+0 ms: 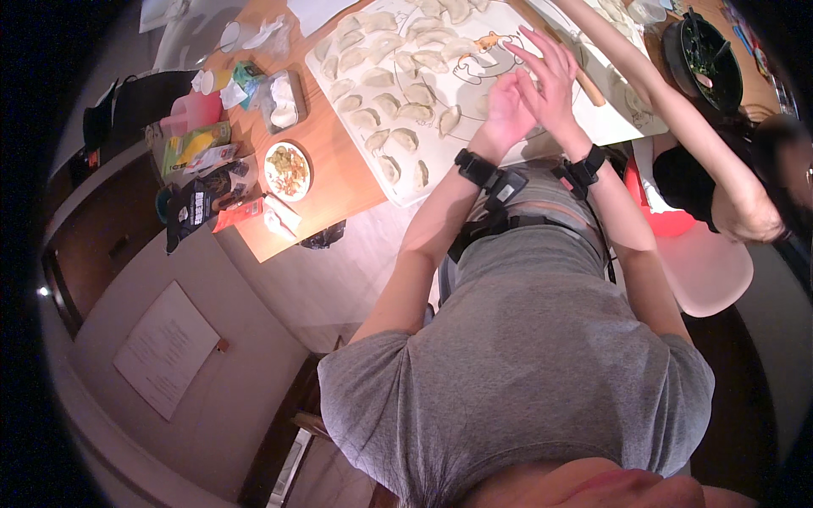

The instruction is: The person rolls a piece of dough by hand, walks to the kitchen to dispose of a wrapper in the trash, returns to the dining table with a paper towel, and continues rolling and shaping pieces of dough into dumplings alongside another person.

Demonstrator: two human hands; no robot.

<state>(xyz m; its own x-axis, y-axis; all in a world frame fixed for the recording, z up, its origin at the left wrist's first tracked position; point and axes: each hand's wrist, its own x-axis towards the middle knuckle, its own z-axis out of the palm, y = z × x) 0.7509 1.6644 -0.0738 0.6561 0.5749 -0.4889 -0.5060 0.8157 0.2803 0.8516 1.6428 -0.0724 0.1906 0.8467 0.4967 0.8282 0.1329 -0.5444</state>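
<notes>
My left hand point(505, 114) and my right hand point(551, 89) meet over the near part of a white mat point(438, 159) with a cartoon drawing. The right hand's fingers are spread, and its thumb side touches the left hand. The left palm shows, but its fingers are partly hidden; no held thing is visible in either hand. Many folded, uncooked dumplings point(404, 139) lie in loose rows on the mat, mostly left of and beyond my hands. A wooden rolling pin point(589, 82) lies just right of my right hand. Black bands circle both wrists.
Another person's arm point(673, 120) reaches across the right side. Beyond it stands a black pan point(705, 70) with green filling and a utensil. On the left of the wooden table point(343, 184) are a plate of food point(288, 171), a plastic container point(281, 101) and packets point(197, 149).
</notes>
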